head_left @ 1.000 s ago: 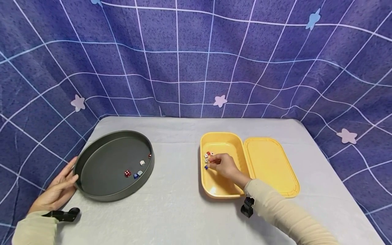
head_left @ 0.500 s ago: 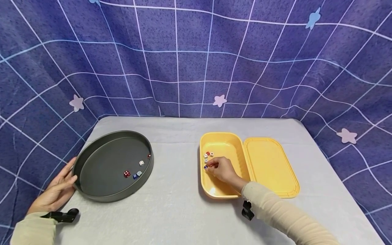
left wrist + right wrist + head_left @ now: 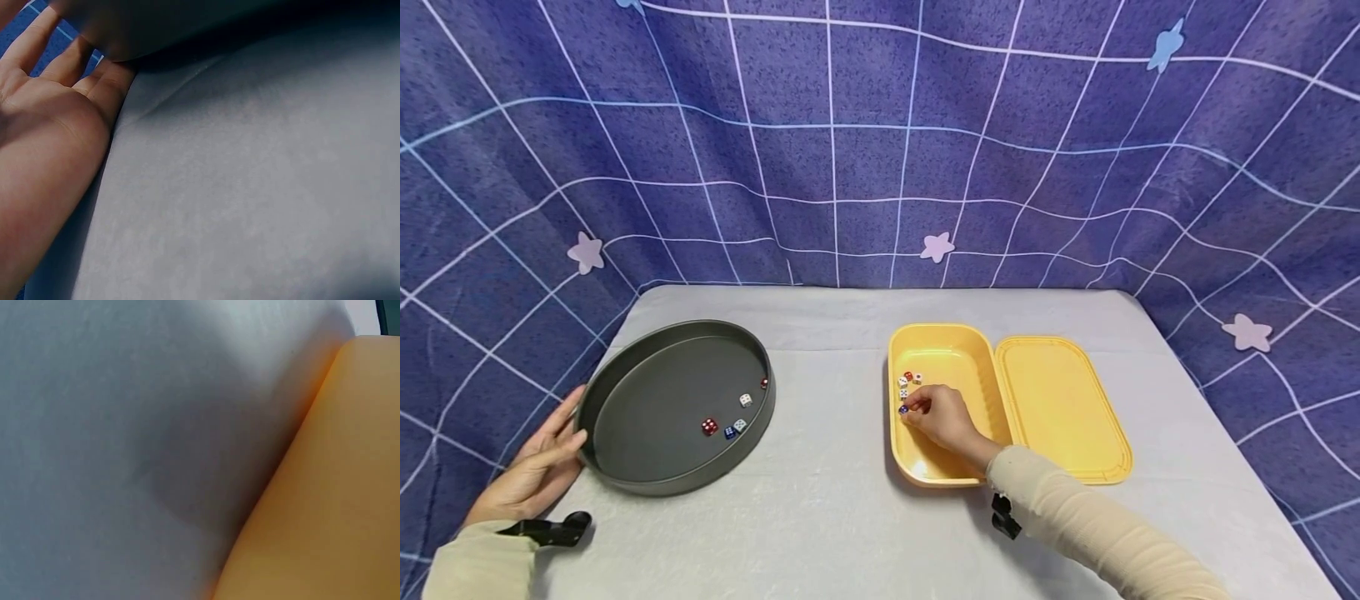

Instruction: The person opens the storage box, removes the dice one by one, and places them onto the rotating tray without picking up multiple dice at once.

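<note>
A round dark grey pan [image 3: 655,400] lies at the left, its rim held by my left hand [image 3: 538,471] with the thumb over the edge and fingers outside. In the left wrist view that hand's fingers [image 3: 112,84] reach along the pan's dark side [image 3: 162,25]. My right hand [image 3: 943,417] is inside the yellow box [image 3: 925,458], thumb and forefinger pinching a blue die [image 3: 903,409] by the box's left wall. Behind that die are a white die [image 3: 904,393], a red die [image 3: 908,377] and other white ones. The right wrist view shows only the box's outer wall [image 3: 331,500] and cloth.
Inside the pan, toward its right side, lie several dice, among them a red die [image 3: 710,427] and a white die [image 3: 746,400]. A yellow lid [image 3: 1063,408] lies flat against the box's right side. Grey-white cloth [image 3: 820,500] covers the table; a patterned blue curtain [image 3: 790,225] hangs behind.
The right hand has shifted slightly left and nearer to me, from beside the white dice to the blue die. The left hand stays on the pan's rim.
</note>
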`<state>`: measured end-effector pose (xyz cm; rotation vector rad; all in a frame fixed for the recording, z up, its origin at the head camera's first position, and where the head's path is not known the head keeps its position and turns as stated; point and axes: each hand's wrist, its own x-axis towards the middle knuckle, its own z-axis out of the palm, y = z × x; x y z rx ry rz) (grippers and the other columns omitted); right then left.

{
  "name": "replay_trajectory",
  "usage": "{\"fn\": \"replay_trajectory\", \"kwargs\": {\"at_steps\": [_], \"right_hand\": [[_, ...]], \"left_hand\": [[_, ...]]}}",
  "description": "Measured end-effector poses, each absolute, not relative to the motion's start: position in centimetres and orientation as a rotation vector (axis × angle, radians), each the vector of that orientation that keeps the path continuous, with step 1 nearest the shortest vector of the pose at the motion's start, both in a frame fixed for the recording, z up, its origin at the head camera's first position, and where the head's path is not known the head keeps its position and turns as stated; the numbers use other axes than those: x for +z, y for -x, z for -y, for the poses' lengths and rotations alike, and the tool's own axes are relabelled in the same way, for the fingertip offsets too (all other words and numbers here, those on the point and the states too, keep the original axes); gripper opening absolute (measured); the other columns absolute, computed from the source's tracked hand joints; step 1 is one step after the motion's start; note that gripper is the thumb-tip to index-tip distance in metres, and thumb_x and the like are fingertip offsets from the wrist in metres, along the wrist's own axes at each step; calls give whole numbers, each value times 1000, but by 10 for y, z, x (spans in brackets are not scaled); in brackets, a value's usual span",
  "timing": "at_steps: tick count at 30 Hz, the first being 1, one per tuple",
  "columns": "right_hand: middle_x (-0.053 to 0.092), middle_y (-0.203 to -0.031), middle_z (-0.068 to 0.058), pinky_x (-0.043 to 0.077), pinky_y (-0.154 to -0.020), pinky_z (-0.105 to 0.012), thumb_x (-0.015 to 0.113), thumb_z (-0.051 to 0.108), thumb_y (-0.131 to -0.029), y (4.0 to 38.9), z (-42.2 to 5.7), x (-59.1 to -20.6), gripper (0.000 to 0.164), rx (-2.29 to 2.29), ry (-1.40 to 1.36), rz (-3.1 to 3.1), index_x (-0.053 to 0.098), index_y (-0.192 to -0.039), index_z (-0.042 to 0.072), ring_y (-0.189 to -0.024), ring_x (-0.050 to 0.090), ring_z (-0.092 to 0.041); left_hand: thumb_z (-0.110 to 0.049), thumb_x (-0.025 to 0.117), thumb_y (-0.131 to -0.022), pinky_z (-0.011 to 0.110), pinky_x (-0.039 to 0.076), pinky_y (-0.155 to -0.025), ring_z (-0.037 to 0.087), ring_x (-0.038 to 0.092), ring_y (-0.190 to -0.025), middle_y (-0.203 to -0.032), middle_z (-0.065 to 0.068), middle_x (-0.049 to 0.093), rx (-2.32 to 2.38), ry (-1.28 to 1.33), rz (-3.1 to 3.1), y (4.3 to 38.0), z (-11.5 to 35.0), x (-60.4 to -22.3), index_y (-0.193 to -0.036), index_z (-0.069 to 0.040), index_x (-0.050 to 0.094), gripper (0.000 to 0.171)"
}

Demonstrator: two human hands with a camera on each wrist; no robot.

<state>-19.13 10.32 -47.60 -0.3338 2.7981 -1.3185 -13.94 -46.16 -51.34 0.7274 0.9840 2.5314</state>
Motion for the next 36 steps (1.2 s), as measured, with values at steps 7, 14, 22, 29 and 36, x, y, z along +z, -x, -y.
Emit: {"fn": "replay_trajectory", "kwargs": {"at_steps": [7, 14, 22, 29, 36], "right_hand": [[67, -70, -2, 47, -58, -18, 79, 2, -75, 192, -102, -475, 8, -1289, 349, -2827, 72, -79, 2, -62, 56, -7], [67, -69, -1, 47, -58, -18, 78, 2, -76, 191, -101, -475, 7, -1274, 343, -2831, 72, -79, 3, -62, 57, -7], [66, -68, 2, 47, -58, -18, 77, 2, -76, 190, -102, -472, 6, -1236, 329, -2851, 73, -79, 5, -62, 56, -6], [68, -70, -2, 47, -56, -19, 75, 1, -78, 190, -106, -466, 4, -1326, 239, -2758, 73, -81, 2, -62, 57, -8], [68, -72, -2, 49, -59, -22, 74, 0, -78, 192, -111, -451, 5, -1377, 171, -2735, 74, -83, 3, -66, 60, -10]], "left_hand": [[15, 12, -96, 25, 33, -108, 5, 26, -141, -159, -9, 21, 2528, -708, -1043, 138, 463, -513, -151, -21, -19, 73], [16, 13, -96, 24, 33, -108, 3, 26, -141, -158, -10, 23, 2530, -694, -1052, 136, 463, -511, -151, -21, -18, 73], [15, 15, -97, 25, 34, -107, 5, 27, -141, -159, -8, 21, 2524, -697, -1089, 137, 462, -512, -152, -21, -15, 72], [15, 14, -97, 27, 34, -108, 6, 27, -141, -159, -8, 21, 2536, -700, -1058, 139, 462, -513, -151, -20, -18, 73], [16, 13, -96, 27, 35, -108, 7, 28, -140, -158, -7, 23, 2534, -697, -1040, 139, 463, -513, -150, -20, -22, 74]]}}
